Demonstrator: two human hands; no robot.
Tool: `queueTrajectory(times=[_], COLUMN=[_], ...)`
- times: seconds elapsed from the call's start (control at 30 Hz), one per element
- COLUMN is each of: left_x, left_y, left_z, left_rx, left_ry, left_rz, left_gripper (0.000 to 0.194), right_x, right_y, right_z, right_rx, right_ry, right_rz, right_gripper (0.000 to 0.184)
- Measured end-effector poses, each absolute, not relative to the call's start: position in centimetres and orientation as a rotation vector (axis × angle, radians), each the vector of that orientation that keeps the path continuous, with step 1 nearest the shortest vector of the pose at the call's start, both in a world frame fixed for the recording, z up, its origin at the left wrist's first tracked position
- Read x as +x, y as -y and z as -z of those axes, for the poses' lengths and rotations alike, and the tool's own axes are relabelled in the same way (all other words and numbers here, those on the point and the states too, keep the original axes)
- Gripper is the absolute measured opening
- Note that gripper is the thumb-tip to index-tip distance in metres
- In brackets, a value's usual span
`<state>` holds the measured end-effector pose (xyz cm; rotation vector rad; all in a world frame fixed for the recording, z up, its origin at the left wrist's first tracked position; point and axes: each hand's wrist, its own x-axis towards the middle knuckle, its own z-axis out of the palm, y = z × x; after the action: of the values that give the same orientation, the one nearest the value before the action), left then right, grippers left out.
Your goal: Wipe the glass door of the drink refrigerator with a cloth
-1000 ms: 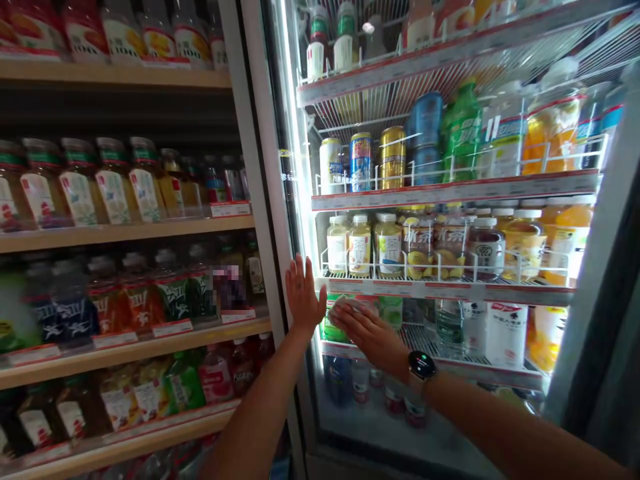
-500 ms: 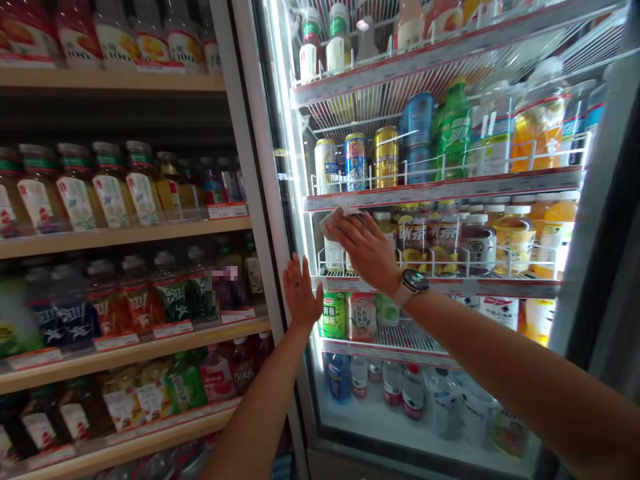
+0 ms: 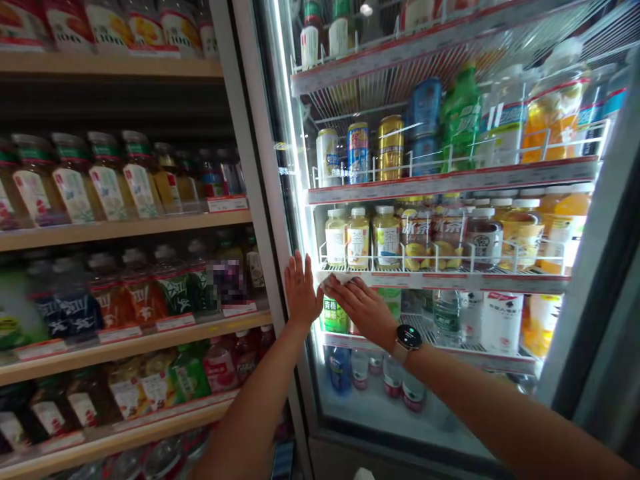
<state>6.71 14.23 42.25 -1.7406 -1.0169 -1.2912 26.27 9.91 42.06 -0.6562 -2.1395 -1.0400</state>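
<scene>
My right hand [image 3: 367, 310], a watch [image 3: 409, 337] on its wrist, lies flat over a pale wiping cloth [image 3: 327, 283] and presses it to the glass door [image 3: 350, 415] of a lit drinks fridge. Most of the cloth is hidden under the fingers; only its edge shows near the fingertips. Close by on the left, my left hand [image 3: 303, 293] rests with its fingers stretched upward against the door's left frame, holding nothing. Behind the glass, a green drink carton [image 3: 334, 317] and tea bottles [image 3: 359, 237] stand near the right hand.
Wooden shelves [image 3: 125, 230] full of bottled drinks stand left of the fridge. Inside it are wire racks with cans [image 3: 390, 148], a green bottle [image 3: 462, 120] and several juice bottles. A dark door edge [image 3: 600, 347] runs down the right side.
My right hand has slid down the glass with the cloth, from the tea bottle row to the rack edge below. My left hand stays at the frame.
</scene>
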Motion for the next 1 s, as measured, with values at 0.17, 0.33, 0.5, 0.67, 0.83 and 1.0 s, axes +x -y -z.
queueTrajectory(times=[0.17, 0.33, 0.5, 0.67, 0.83, 1.0], left_x=[5.0, 4.1, 4.4, 5.2, 5.2, 4.5], left_y=[-14.1, -14.3, -13.9, -11.7, -9.5, -8.7], left_z=[-39.8, -38.4, -38.8, -39.4, -39.7, -41.0], left_rx=[-1.768, -1.786, -1.833, -1.929, -1.782, -1.782], left_ry=[1.014, 1.051, 1.074, 1.009, 1.079, 1.113], left_rz=[1.139, 1.089, 1.14, 1.471, 1.854, 1.777], left_gripper=[0.073, 0.074, 0.071, 0.069, 0.067, 0.063], right_x=[26.7, 27.4, 26.2, 22.3, 18.7, 18.5], right_y=[-9.6, -9.7, -10.3, -11.6, -12.5, -12.3], right_z=[-37.5, -37.9, -48.3, -56.6, -51.9, -40.7], right_rx=[-0.6, -0.49, -0.611, -0.753, -0.563, -0.378], right_ry=[2.204, 2.279, 2.138, 1.968, 2.19, 2.372], right_rz=[1.021, 1.038, 1.054, 0.941, 0.958, 0.922], right_gripper=[0.067, 0.063, 0.055, 0.059, 0.052, 0.049])
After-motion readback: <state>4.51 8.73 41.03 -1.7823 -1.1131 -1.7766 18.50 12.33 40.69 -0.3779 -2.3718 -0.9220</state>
